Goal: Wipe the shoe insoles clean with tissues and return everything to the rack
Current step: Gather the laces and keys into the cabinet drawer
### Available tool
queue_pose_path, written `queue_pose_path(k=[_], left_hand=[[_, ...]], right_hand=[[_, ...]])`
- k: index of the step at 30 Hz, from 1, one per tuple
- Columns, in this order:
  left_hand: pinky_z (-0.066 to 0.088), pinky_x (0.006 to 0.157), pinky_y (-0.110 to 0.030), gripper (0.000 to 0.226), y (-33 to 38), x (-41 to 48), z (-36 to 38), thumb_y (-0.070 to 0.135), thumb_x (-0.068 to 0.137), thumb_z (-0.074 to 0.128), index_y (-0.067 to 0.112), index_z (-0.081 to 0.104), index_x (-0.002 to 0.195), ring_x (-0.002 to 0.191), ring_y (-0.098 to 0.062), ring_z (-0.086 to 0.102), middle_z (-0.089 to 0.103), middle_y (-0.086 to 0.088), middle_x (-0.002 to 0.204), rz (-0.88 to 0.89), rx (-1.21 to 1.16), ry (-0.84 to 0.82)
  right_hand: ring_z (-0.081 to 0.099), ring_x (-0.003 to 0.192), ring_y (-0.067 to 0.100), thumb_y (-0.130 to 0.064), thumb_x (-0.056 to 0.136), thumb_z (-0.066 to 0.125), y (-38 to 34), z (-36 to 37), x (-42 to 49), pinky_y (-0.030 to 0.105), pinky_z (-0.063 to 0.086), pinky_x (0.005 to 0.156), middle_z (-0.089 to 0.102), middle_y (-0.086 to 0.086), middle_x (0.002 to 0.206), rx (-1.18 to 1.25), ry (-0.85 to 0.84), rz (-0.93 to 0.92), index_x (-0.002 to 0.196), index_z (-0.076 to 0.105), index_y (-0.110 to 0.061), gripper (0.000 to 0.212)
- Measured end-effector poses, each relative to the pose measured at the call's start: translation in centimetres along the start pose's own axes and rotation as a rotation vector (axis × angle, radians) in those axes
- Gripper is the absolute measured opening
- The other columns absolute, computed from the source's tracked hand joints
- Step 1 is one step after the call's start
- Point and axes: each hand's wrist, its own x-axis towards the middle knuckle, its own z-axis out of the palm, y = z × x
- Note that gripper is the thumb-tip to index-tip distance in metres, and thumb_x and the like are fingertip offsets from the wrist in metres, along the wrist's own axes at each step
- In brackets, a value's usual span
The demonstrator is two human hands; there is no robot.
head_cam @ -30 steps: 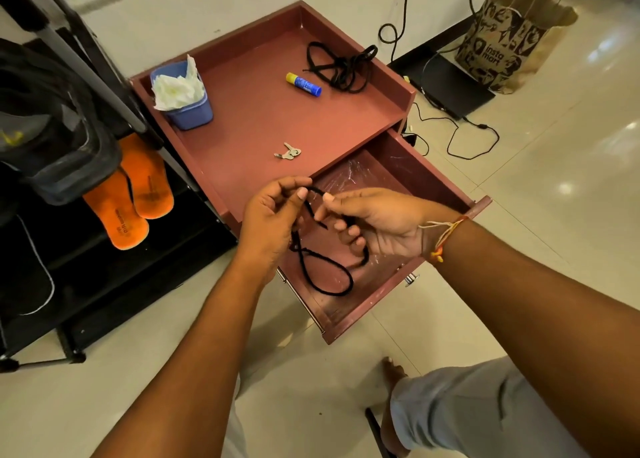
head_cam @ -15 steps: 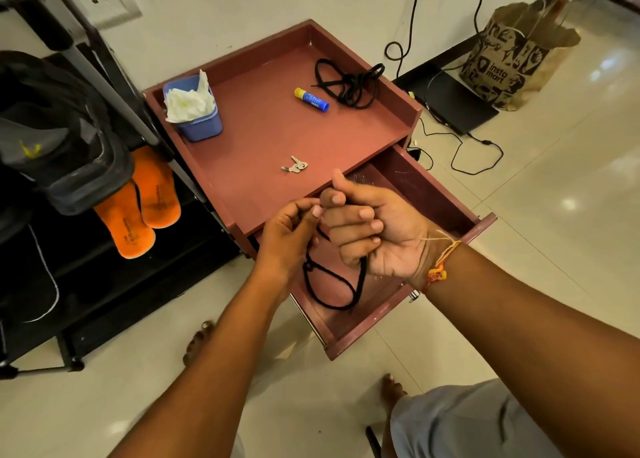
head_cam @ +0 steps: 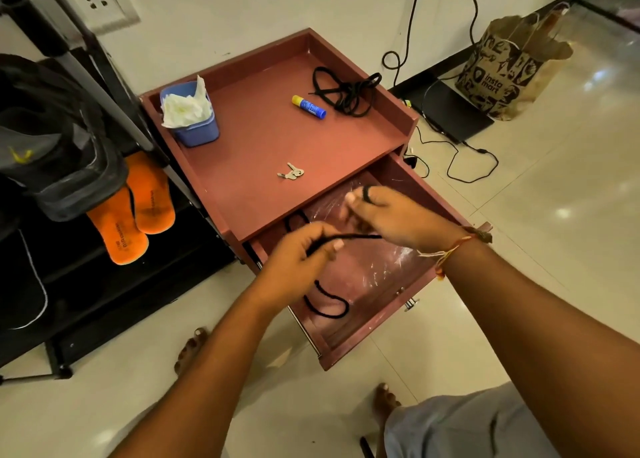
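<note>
left hand pinches black lace | right hand curled round its loop | best wind evenly, kept taut, above drawer

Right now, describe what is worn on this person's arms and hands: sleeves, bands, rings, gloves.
Both forearms are bare, with no sleeves in view. The right hand has a thread band tied at its wrist, made of red, orange and pale strands with loose ends. The left hand and its wrist carry nothing worn. No rings or gloves show, though the fingers are blurred.
</note>
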Motion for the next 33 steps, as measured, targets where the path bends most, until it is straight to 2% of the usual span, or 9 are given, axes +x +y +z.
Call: queue_pose_path(k=[3,6,11,15,18,22,26,29,33], left_hand=[[0.044,0.065,-0.019,0.012,0.2,0.6,-1.3,0.015,0.102,0.053,0.013,0.064,0.098,0.066,-0.002,0.049,0.056,0.005,0.075,0.016,-0.108,0.210],[0.041,0.058,-0.019,0.019,0.4,0.7,-1.3,0.017,0.105,0.048,0.004,0.059,0.097,0.061,-0.004,0.044,0.048,0.001,0.070,0.015,-0.172,0.312],[0.043,0.067,-0.037,0.031,-0.5,0.6,-0.4,0.038,0.105,0.045,0.011,0.056,0.094,0.071,-0.026,0.047,0.052,-0.013,0.076,-0.070,-0.354,0.235],[0.046,0.076,-0.035,0.027,-1.3,0.2,0.9,0.035,0.105,0.049,0.019,0.068,0.097,0.081,-0.021,0.052,0.059,-0.008,0.085,-0.172,-0.243,-0.010],[0.046,0.062,-0.023,0.023,-1.4,-0.2,2.2,0.035,0.103,0.050,0.038,0.071,0.095,0.065,-0.010,0.051,0.058,0.009,0.071,-0.185,0.071,-0.187],[0.055,0.081,-0.043,0.027,-1.5,-0.5,3.0,0.042,0.100,0.054,0.018,0.067,0.097,0.087,-0.014,0.064,0.068,0.001,0.092,-0.011,0.382,-0.244],[0.049,0.071,-0.036,0.021,-0.3,-0.2,1.9,0.038,0.099,0.056,0.021,0.062,0.087,0.076,-0.008,0.056,0.060,0.008,0.080,0.116,0.400,-0.097],[0.047,0.072,-0.024,0.013,-0.2,0.2,0.4,0.029,0.100,0.055,0.023,0.064,0.094,0.080,0.000,0.059,0.064,0.015,0.085,0.141,0.240,0.144],[0.043,0.065,-0.026,0.014,-0.9,0.8,-0.6,0.031,0.102,0.051,0.028,0.057,0.091,0.068,-0.006,0.048,0.054,0.017,0.073,0.063,0.004,0.334]], right_hand=[[0.052,0.046,0.012,-0.057,0.102,0.030,0.0,1.4,-0.3,0.026,0.043,0.048,0.059,0.003,0.057,0.009,-0.260,0.184,0.080,0.063,-0.010,0.062],[0.039,0.039,0.014,-0.078,0.089,0.017,-0.5,2.6,-0.8,0.023,0.029,0.045,0.041,0.003,0.047,0.341,-0.468,0.350,0.070,0.059,-0.008,0.084],[0.037,0.027,0.005,-0.075,0.088,0.032,-1.7,3.8,-1.5,0.013,0.020,0.039,0.039,-0.003,0.036,0.911,-0.733,0.374,0.059,0.059,-0.011,0.076],[0.066,0.055,0.012,-0.065,0.097,0.031,-2.1,3.0,-1.2,0.016,0.043,0.046,0.065,0.000,0.061,1.453,-0.603,0.165,0.087,0.073,-0.010,0.070],[0.070,0.097,0.020,-0.064,0.100,0.025,-1.5,1.8,-0.3,0.030,0.054,0.078,0.074,0.006,0.106,1.617,-0.362,-0.026,0.116,0.068,-0.012,0.069],[0.066,0.110,0.023,-0.068,0.099,0.020,0.1,0.4,0.9,0.038,0.048,0.090,0.069,0.009,0.120,1.493,-0.040,-0.035,0.121,0.065,-0.011,0.076],[0.069,0.102,0.023,-0.077,0.090,0.011,1.2,0.9,1.4,0.039,0.050,0.090,0.073,0.012,0.110,0.780,0.098,0.127,0.108,0.068,-0.010,0.090],[0.070,0.072,0.021,-0.085,0.082,0.008,0.7,1.6,0.8,0.032,0.053,0.070,0.074,0.014,0.083,0.403,-0.128,0.254,0.083,0.072,-0.007,0.101],[0.068,0.060,0.024,-0.092,0.071,-0.002,0.0,2.2,-0.2,0.025,0.052,0.054,0.068,0.016,0.072,0.452,-0.637,0.461,0.078,0.068,-0.001,0.115]])
